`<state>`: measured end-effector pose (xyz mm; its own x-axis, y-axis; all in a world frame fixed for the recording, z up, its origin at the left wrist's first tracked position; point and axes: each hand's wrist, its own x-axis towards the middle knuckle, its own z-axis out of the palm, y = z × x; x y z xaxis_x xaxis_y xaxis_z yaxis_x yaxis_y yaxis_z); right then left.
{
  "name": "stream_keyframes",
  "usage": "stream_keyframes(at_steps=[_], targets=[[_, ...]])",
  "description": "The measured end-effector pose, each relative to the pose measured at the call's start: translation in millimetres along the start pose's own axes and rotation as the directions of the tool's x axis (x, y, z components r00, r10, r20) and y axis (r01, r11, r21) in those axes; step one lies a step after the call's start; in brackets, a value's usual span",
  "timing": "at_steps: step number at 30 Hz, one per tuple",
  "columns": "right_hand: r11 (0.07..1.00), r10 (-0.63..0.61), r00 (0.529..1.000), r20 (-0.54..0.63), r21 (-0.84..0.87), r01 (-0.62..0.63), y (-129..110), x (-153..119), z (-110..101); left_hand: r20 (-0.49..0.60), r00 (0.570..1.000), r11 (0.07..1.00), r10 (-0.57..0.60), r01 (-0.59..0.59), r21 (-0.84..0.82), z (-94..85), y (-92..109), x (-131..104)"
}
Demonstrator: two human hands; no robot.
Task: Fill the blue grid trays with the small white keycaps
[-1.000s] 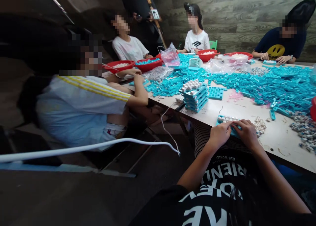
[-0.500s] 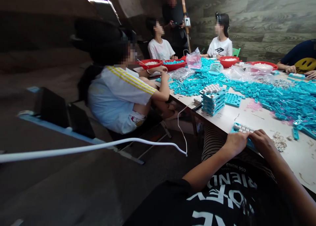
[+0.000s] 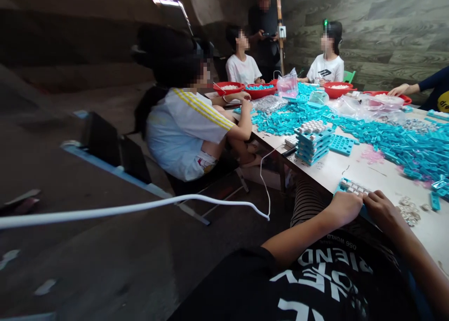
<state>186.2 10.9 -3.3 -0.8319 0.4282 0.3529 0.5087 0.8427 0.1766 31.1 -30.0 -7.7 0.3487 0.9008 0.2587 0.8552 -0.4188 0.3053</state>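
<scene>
At the near table edge lies a blue keyboard-like frame with rows of white keycaps on it. My left hand is closed at its near left side, fingers curled. My right hand closes on the right part, its fingertips meeting those of my left. Both hands cover much of the frame, and what lies under the fingertips is hidden. Beside my right hand is a small pile of loose pale pieces. Farther back stands a stack of similar blue frames, topped with white keycaps.
A heap of blue plastic parts spreads over the white table. Red bowls and clear plastic bags stand behind. A white cable crosses at left. A co-worker sits at left; other people are farther back.
The view has turned left, so everything appears shifted right. At far right a co-worker's arm now reaches to a red bowl. My hands stay together on the frame.
</scene>
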Motion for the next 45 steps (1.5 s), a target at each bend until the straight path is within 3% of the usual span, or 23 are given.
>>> stream_keyframes(at_steps=[5, 12, 17, 19, 22, 24, 26, 29, 32, 35, 37, 38, 40, 42, 45], targets=[[0.999, -0.041, 0.999, 0.02, 0.012, 0.04, -1, 0, -3, 0.026, 1.0, 0.999, 0.017, -0.018, 0.042, -2.5, 0, 1], [0.997, -0.064, 0.998, 0.011, 0.045, 0.063, 13, -4, 9, 0.07, 0.994, 0.996, 0.082, -0.085, 0.04, -1.1, -2, 7], [0.998, -0.064, 0.998, -0.005, 0.023, 0.064, 23, -8, 13, 0.059, 0.998, 0.999, 0.033, -0.033, 0.004, -3.2, -5, 1], [0.999, -0.04, 0.999, -0.003, -0.019, 0.04, 20, -10, 14, 0.021, 1.0, 0.998, 0.014, -0.013, -0.059, -6.0, -5, -6], [0.997, 0.07, 0.996, -0.057, -0.033, -0.072, 11, -12, 15, -0.081, 0.996, 0.959, -0.021, -0.002, -0.283, -10.8, -2, -24], [0.989, 0.144, 0.985, -0.092, -0.018, -0.146, 4, -12, 16, -0.047, 0.996, 0.886, -0.08, 0.049, -0.461, -11.2, 0, -38], [0.98, 0.196, 0.974, -0.11, -0.007, -0.198, -2, -10, 15, 0.115, 0.986, 0.769, -0.12, 0.166, -0.617, -6.0, -2, -47], [0.964, 0.265, 0.956, -0.123, 0.0, -0.267, -12, -5, 13, 0.362, 0.927, 0.479, -0.098, 0.363, -0.799, 13.6, -11, -51], [0.949, 0.312, 0.944, -0.112, -0.012, -0.315, -22, -2, 9, 0.481, 0.871, 0.194, -0.097, 0.491, -0.849, 37.3, -21, -45], [0.942, 0.335, 0.939, -0.08, -0.005, -0.336, -31, 0, 6, 0.519, 0.802, 0.0, -0.294, 0.543, -0.84, 50.0, -23, -40], [0.937, 0.349, 0.935, -0.069, 0.047, -0.346, -35, 1, 5, 0.503, 0.764, -0.106, -0.405, 0.507, -0.855, 50.0, -21, -40], [0.933, 0.354, 0.933, -0.067, 0.092, -0.348, -36, 1, 5, 0.478, 0.771, -0.146, -0.42, 0.462, -0.875, 48.1, -20, -42], [0.913, 0.38, 0.921, -0.084, 0.196, -0.358, -36, 2, 5, 0.355, 0.839, -0.185, -0.412, 0.305, -0.934, 42.0, -18, -45], [0.873, 0.446, 0.888, -0.116, 0.276, -0.402, -36, 1, 4, 0.164, 0.911, -0.175, -0.38, 0.103, -0.979, 34.5, -18, -49], [0.741, 0.617, 0.78, -0.1, 0.408, -0.534, -36, 0, -3, -0.036, 0.959, -0.082, -0.279, -0.062, -0.995, 21.6, -26, -54]])
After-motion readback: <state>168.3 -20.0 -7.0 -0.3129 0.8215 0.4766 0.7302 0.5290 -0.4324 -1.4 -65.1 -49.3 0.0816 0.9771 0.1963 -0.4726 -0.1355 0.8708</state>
